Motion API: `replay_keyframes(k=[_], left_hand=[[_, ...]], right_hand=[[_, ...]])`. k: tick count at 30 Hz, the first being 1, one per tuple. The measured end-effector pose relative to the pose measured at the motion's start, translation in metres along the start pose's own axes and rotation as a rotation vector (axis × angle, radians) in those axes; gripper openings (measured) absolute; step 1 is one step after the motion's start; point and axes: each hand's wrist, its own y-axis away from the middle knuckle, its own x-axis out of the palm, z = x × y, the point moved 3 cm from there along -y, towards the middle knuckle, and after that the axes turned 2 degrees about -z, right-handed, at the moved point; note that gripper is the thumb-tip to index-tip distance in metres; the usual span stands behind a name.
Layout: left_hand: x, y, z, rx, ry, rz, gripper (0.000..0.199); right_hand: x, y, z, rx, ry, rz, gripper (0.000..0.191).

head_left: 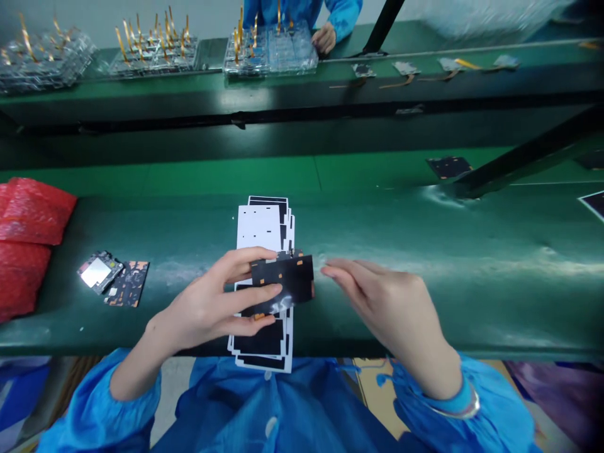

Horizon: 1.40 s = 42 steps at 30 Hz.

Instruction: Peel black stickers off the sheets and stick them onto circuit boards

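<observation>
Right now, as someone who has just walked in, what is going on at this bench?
A person in a blue smock is handling thin black sheets at a green bench. Their left hand holds one sheet with orange patches above a stack of white and black sheets, and their right hand is open just beside it, not touching. A circuit board and red bubble bags lie to the left. At a farther bench, a co-worker's hand is beside a clear tray of parts with orange ribbons.

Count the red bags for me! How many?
2. One red bag lies on the green bench, and another red bag lies just below it at the picture's left edge. More could be hidden past that edge.
</observation>
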Motion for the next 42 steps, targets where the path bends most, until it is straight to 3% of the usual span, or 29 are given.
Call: replay_keyframes(k=[2,4,5,7,8,10,12,15,18,21,23,25,29,31,38,42], left_hand=[[0.006,-0.017,0.028,0.013,0.043,-0.022,0.032],[0.017,-0.042,0.072,-0.041,0.051,-0.118,0.037],[0.024,-0.055,0.099,-0.128,0.067,-0.147,0.05],[0.041,-0.074,0.147,-0.334,0.152,-0.151,0.087],[0.049,-0.078,0.164,-0.439,0.191,-0.144,0.096],[0.056,-0.072,0.175,-0.574,0.23,-0.113,0.099],[0.053,-0.05,0.154,-0.594,0.215,-0.068,0.083],[0.037,0.0,0.092,-0.586,0.164,-0.06,0.051],[0.033,0.049,0.039,-0.726,0.222,-0.124,0.03],[0.053,0.074,0.008,-0.824,0.507,-0.207,0.022],[0.068,0.08,-0.002,-0.916,0.591,-0.315,0.023],[0.078,0.081,-0.008,-0.994,0.577,-0.403,0.021],[0.08,0.075,-0.015,-0.944,0.487,-0.456,0.009],[0.078,0.071,-0.017,-0.88,0.416,-0.467,0.007],[0.078,0.06,-0.027,-0.736,0.285,-0.469,0.008],[0.082,0.061,-0.032,-0.775,0.299,-0.434,0.006]], right_hand=[[0.017,0.003,-0.011,0.082,0.166,0.086,0.064],[0.041,0.008,-0.005,0.026,0.128,0.153,0.06],[0.055,0.011,0.004,-0.074,0.047,0.18,0.065],[0.085,0.022,0.027,-0.285,-0.101,0.294,0.099],[0.099,0.028,0.035,-0.32,-0.154,0.37,0.112],[0.12,0.037,0.043,-0.32,-0.245,0.443,0.118],[0.129,0.041,0.04,-0.276,-0.325,0.417,0.104],[0.122,0.036,0.026,-0.198,-0.482,0.301,0.083],[0.11,0.026,0.018,-0.12,-0.621,0.257,0.083],[0.1,0.018,0.02,-0.159,-0.605,0.296,0.095],[0.093,0.015,0.026,-0.212,-0.529,0.302,0.104],[0.082,0.012,0.034,-0.252,-0.434,0.229,0.099],[0.055,0.007,0.054,-0.365,-0.29,-0.025,0.037],[0.047,0.006,0.061,-0.402,-0.284,-0.063,0.022],[0.044,0.01,0.069,-0.481,-0.223,-0.029,0.021],[0.045,0.01,0.069,-0.411,-0.257,-0.07,0.017]])
